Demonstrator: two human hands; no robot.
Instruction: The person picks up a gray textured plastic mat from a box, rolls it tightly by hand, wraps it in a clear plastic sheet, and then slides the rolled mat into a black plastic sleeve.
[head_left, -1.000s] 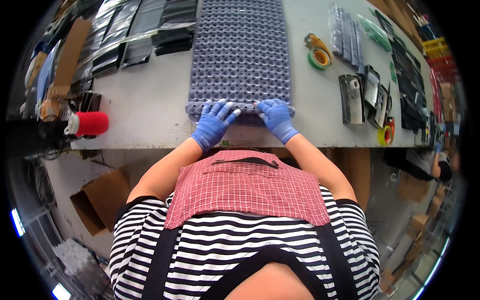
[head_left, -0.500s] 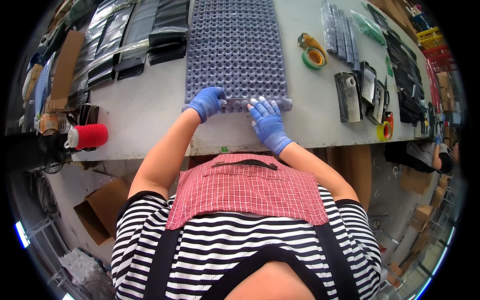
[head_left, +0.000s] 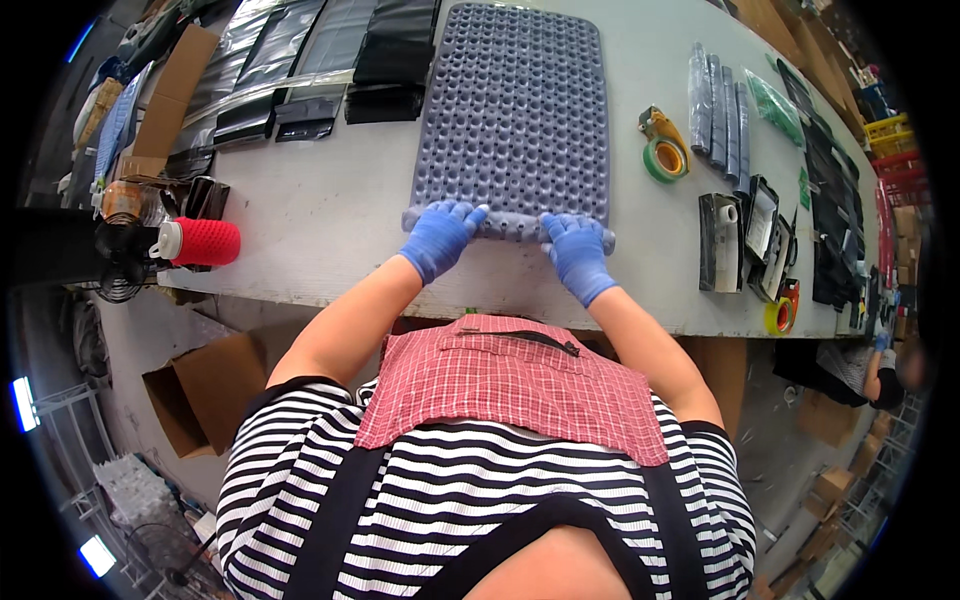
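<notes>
A grey-blue bubbled bath mat (head_left: 515,110) lies on the white table, its near edge turned up into a thin roll. My left hand (head_left: 438,240), in a blue glove, grips the left part of that roll with fingers closed over it and the thumb pointing inward. On the right part of the roll, my right hand (head_left: 578,258), gloved in blue too, has its fingers bent over the edge. The fingertips of both hands are partly hidden against the mat. Between the hands, the rolled edge shows bare.
Black and clear plastic bags (head_left: 395,50) lie at the far left. A red-covered bottle (head_left: 205,243) stands near the left edge beside a small fan (head_left: 120,245). To the right are a tape dispenser (head_left: 663,150), wrapped rolls (head_left: 717,110) and black boxes (head_left: 720,245).
My right hand went from lying flat with fingers stretched to curling over the roll near its right end. The left hand stays on the roll. The whole view has shifted slightly.
</notes>
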